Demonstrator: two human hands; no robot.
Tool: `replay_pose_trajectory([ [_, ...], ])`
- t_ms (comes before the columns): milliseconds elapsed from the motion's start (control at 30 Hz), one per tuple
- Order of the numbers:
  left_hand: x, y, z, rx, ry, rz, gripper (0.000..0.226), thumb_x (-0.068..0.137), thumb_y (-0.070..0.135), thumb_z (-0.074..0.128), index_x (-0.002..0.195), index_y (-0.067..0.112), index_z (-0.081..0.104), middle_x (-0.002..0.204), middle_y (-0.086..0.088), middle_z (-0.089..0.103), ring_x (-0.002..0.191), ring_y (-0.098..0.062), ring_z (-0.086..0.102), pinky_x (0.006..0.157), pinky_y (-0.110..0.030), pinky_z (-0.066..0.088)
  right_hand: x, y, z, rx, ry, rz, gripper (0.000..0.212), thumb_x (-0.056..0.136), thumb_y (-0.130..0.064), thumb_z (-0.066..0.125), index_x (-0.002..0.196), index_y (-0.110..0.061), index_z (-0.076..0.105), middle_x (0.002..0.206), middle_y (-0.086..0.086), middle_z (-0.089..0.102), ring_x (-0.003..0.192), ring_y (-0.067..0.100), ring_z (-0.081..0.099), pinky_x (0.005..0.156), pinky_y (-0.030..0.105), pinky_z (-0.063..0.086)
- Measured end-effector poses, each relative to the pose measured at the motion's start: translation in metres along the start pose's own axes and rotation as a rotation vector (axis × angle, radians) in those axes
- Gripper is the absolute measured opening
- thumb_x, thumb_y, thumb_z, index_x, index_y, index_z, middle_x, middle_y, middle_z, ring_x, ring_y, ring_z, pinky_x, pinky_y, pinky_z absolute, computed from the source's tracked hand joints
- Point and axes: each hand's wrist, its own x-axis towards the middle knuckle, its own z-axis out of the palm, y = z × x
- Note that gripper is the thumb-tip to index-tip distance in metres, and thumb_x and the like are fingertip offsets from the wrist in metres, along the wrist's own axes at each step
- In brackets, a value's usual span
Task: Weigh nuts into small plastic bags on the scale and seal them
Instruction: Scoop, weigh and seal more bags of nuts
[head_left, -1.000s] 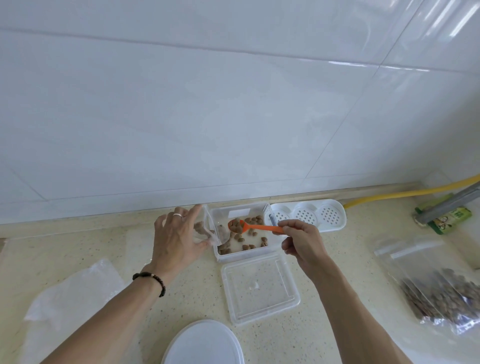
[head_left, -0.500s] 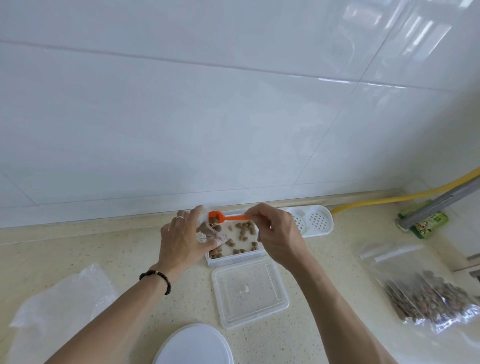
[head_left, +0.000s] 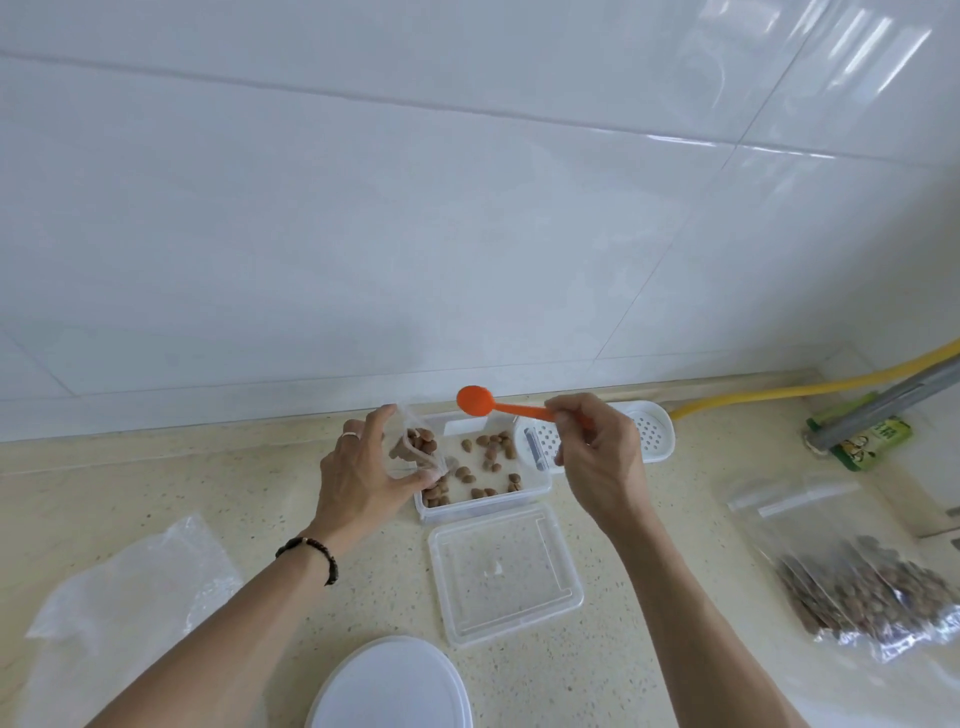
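Observation:
My left hand (head_left: 363, 470) holds a small clear plastic bag (head_left: 413, 447) with a few brown nuts in it, at the left edge of a clear plastic box (head_left: 540, 486). Loose nuts (head_left: 491, 460) lie scattered on the box floor. My right hand (head_left: 597, 457) pinches the handle of an orange spoon (head_left: 475, 401), whose bowl is raised above the box's back edge, turned up toward the wall. I cannot tell whether nuts are in the spoon.
The box's clear lid (head_left: 504, 571) lies in front of it. A white round scale (head_left: 389, 686) sits at the near edge. At right is a big bag of nuts (head_left: 862, 587); at left, crumpled plastic (head_left: 130, 587). A white perforated tray (head_left: 644, 431) and yellow hose (head_left: 779, 392) line the wall.
The right hand carried the orange spoon from the box to the bag mouth, then lifted it up and back. The left hand kept holding the bag, which now shows more nuts.

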Motion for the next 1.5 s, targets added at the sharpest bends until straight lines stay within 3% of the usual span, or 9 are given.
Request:
replay_pose_trajectory([
  [167, -0.012, -0.016, -0.006, -0.014, -0.01, 0.018, 0.098, 0.051, 0.077, 0.056, 0.136, 0.034, 0.033, 0.114, -0.002, 0.047, 0.106, -0.019, 0.054, 0.089, -0.038, 0.043, -0.008, 0.047, 0.017, -0.101, -0.125, 0.169, 0.027, 0.096, -0.004, 0.051, 0.086, -0.022, 0.068, 0.071, 0.013, 0.063, 0.06, 0.04, 0.057, 0.058, 0.046, 0.051],
  [333, -0.015, -0.021, 0.0, 0.045, -0.036, 0.053, 0.102, 0.051, 0.076, 0.063, 0.139, 0.034, 0.032, 0.114, -0.003, 0.047, 0.101, -0.018, 0.055, 0.088, -0.037, 0.046, -0.011, 0.068, 0.036, -0.054, -0.246, 0.294, 0.027, 0.098, -0.005, 0.049, 0.088, -0.023, 0.067, 0.078, 0.007, 0.063, 0.048, 0.017, 0.062, 0.051, 0.019, 0.046],
  [433, -0.013, -0.023, 0.002, 0.077, -0.032, 0.079, 0.103, 0.053, 0.074, 0.071, 0.14, 0.032, 0.033, 0.114, -0.004, 0.048, 0.099, -0.018, 0.057, 0.087, -0.038, 0.048, -0.009, 0.066, 0.038, -0.045, -0.372, 0.297, 0.022, 0.097, -0.004, 0.051, 0.092, -0.015, 0.069, 0.084, 0.0, 0.066, 0.047, 0.017, 0.062, 0.046, 0.019, 0.044],
  [500, -0.013, -0.023, 0.002, 0.096, -0.019, 0.082, 0.105, 0.051, 0.081, 0.061, 0.14, 0.032, 0.033, 0.112, -0.003, 0.049, 0.098, -0.018, 0.057, 0.087, -0.04, 0.048, -0.008, 0.063, 0.037, -0.049, -0.419, 0.318, 0.02, 0.096, -0.003, 0.052, 0.093, -0.012, 0.07, 0.087, 0.002, 0.068, 0.048, 0.016, 0.063, 0.047, 0.022, 0.047],
  [700, -0.014, -0.02, 0.0, 0.126, -0.017, 0.064, 0.107, 0.049, 0.085, 0.051, 0.141, 0.033, 0.032, 0.114, -0.005, 0.05, 0.103, -0.02, 0.056, 0.092, -0.043, 0.045, -0.003, 0.064, 0.035, 0.123, -0.349, 0.513, 0.022, 0.094, 0.003, 0.049, 0.093, -0.005, 0.069, 0.065, 0.017, 0.064, 0.046, 0.015, 0.057, 0.047, 0.026, 0.047],
  [1000, -0.013, -0.025, -0.013, 0.156, 0.005, 0.099, 0.1, 0.054, 0.08, 0.056, 0.139, 0.031, 0.036, 0.105, 0.007, 0.043, 0.102, -0.017, 0.054, 0.093, -0.042, 0.04, -0.006, 0.066, 0.031, 0.416, -0.205, 0.702, 0.019, 0.093, 0.007, 0.047, 0.096, 0.002, 0.066, 0.083, 0.02, 0.071, 0.045, 0.015, 0.055, 0.043, 0.023, 0.043],
  [1100, -0.009, -0.026, -0.018, 0.202, 0.019, 0.117, 0.095, 0.06, 0.068, 0.073, 0.139, 0.032, 0.036, 0.105, 0.005, 0.046, 0.102, -0.019, 0.054, 0.094, -0.043, 0.041, -0.006, 0.063, 0.025, 0.462, -0.161, 0.712, 0.019, 0.094, 0.006, 0.048, 0.095, 0.002, 0.066, 0.08, 0.016, 0.071, 0.044, 0.014, 0.054, 0.044, 0.023, 0.042],
  [1267, 0.0, -0.015, -0.019, 0.26, 0.034, 0.143, 0.086, 0.062, 0.06, 0.076, 0.135, 0.031, 0.04, 0.104, 0.001, 0.051, 0.098, -0.023, 0.056, 0.09, -0.045, 0.045, 0.003, 0.045, 0.0, 0.479, -0.084, 0.652, 0.018, 0.094, 0.005, 0.049, 0.095, 0.0, 0.066, 0.084, 0.019, 0.072, 0.046, 0.015, 0.054, 0.045, 0.023, 0.043],
  [1500, 0.002, 0.011, -0.011, 0.142, 0.006, 0.125, 0.073, 0.066, 0.054, 0.078, 0.126, 0.032, 0.043, 0.09, 0.014, 0.04, 0.103, -0.019, 0.051, 0.082, -0.035, 0.039, 0.01, -0.002, 0.0, 0.203, -0.119, 0.37, 0.02, 0.095, 0.001, 0.05, 0.095, -0.007, 0.068, 0.071, 0.009, 0.068, 0.047, 0.014, 0.058, 0.047, 0.024, 0.048],
])
